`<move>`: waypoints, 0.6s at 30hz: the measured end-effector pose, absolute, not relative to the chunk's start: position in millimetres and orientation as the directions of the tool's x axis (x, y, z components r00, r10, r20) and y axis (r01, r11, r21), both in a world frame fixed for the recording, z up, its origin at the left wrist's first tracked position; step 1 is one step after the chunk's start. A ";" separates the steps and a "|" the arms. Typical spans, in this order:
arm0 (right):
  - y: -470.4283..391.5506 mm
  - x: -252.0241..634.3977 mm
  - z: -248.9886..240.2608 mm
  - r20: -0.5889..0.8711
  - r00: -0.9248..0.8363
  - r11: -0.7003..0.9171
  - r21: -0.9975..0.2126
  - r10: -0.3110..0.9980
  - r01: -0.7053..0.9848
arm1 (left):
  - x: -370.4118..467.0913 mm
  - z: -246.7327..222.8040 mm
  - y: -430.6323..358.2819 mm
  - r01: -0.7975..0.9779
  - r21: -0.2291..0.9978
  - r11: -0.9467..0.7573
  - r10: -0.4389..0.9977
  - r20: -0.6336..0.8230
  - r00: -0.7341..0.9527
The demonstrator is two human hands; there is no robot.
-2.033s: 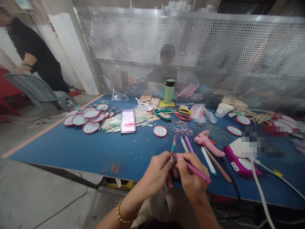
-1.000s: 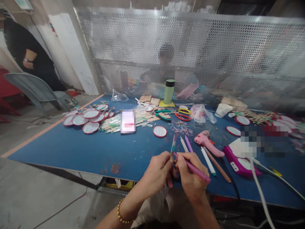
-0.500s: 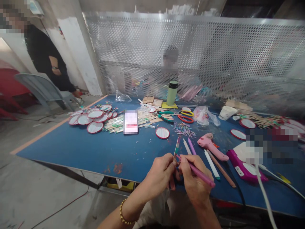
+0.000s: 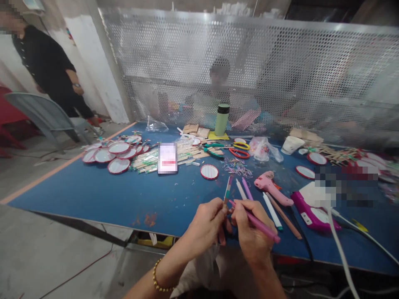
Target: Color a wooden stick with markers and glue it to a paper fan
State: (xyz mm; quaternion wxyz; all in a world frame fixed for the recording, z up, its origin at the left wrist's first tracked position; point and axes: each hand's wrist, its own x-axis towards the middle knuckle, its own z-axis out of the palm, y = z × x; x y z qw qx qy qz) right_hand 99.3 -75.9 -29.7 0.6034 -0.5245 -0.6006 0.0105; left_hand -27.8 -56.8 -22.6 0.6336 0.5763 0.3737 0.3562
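Near the table's front edge, my left hand (image 4: 207,222) is closed on a flat wooden stick (image 4: 228,188) painted in purple, white and green bands. The stick points up and away from me. My right hand (image 4: 254,232) grips a pink marker pen (image 4: 260,226) like a writing tool, its tip close beside the stick just above my left fingers. Whether the tip touches the wood I cannot tell. Beyond my right hand lie a white marker (image 4: 241,189), a purple marker (image 4: 247,189), a green-ended white marker (image 4: 272,211) and a brown marker (image 4: 286,218).
A pink glue gun (image 4: 274,188) and a magenta power strip (image 4: 313,216) with cables lie at right. Farther back are a round red-rimmed disc (image 4: 209,172), pliers (image 4: 213,150), a phone (image 4: 167,158), wooden sticks (image 4: 146,162) and a green bottle (image 4: 222,120). A person (image 4: 46,66) stands at left.
The view has shifted slightly, so the table things sit a little farther left. Both hands keep their grips, with the pen beside the stick. The standing person's body has turned somewhat.
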 end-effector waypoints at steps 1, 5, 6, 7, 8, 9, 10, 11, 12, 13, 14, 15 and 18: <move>-75.9 99.5 -30.8 0.712 0.287 0.445 -0.649 0.641 0.617 | -28.0 -22.5 -56.7 -0.020 0.997 0.080 0.881 -0.061 0.468; -76.0 99.5 -32.1 0.713 0.296 0.436 -0.648 0.636 0.624 | -28.8 -22.9 -56.1 -0.015 0.997 0.074 0.877 -0.058 0.476; -76.1 99.3 -31.6 0.711 0.295 0.436 -0.650 0.638 0.623 | -29.0 -23.0 -56.0 -0.013 0.997 0.073 0.878 -0.058 0.475; -76.1 99.1 -30.9 0.708 0.292 0.436 -0.652 0.643 0.620 | -29.0 -22.9 -56.1 -0.010 0.997 0.072 0.880 -0.059 0.472; -76.1 98.9 -30.0 0.704 0.287 0.436 -0.654 0.650 0.618 | -29.0 -22.8 -56.2 -0.006 0.998 0.070 0.882 -0.059 0.468; -76.1 98.7 -29.2 0.701 0.282 0.436 -0.655 0.655 0.617 | -29.0 -22.6 -56.4 -0.003 0.998 0.068 0.883 -0.059 0.466; -76.0 98.6 -28.4 0.700 0.277 0.436 -0.654 0.658 0.618 | -28.9 -22.4 -56.7 -0.001 0.998 0.067 0.883 -0.059 0.465; -75.9 98.5 -27.7 0.700 0.271 0.436 -0.652 0.661 0.620 | -28.8 -22.3 -56.9 0.001 0.998 0.067 0.883 -0.059 0.466; -75.7 98.4 -27.2 0.699 0.265 0.435 -0.650 0.664 0.623 | -28.8 -22.3 -57.2 0.001 0.998 0.066 0.883 -0.059 0.466; -75.6 98.4 -26.9 0.699 0.262 0.435 -0.649 0.665 0.625 | -28.7 -22.5 -57.4 0.002 0.998 0.066 0.883 -0.059 0.466; -75.5 98.5 -26.9 0.700 0.261 0.435 -0.647 0.665 0.626 | -28.6 -22.7 -57.5 0.003 0.998 0.065 0.883 -0.058 0.465; -75.4 98.6 -26.9 0.700 0.258 0.436 -0.646 0.666 0.627 | -28.6 -23.0 -57.5 0.004 0.998 0.063 0.884 -0.058 0.464; -75.4 99.1 -27.5 0.704 0.249 0.440 -0.639 0.665 0.631 | -28.6 -24.1 -57.4 0.005 0.999 0.054 0.885 -0.050 0.464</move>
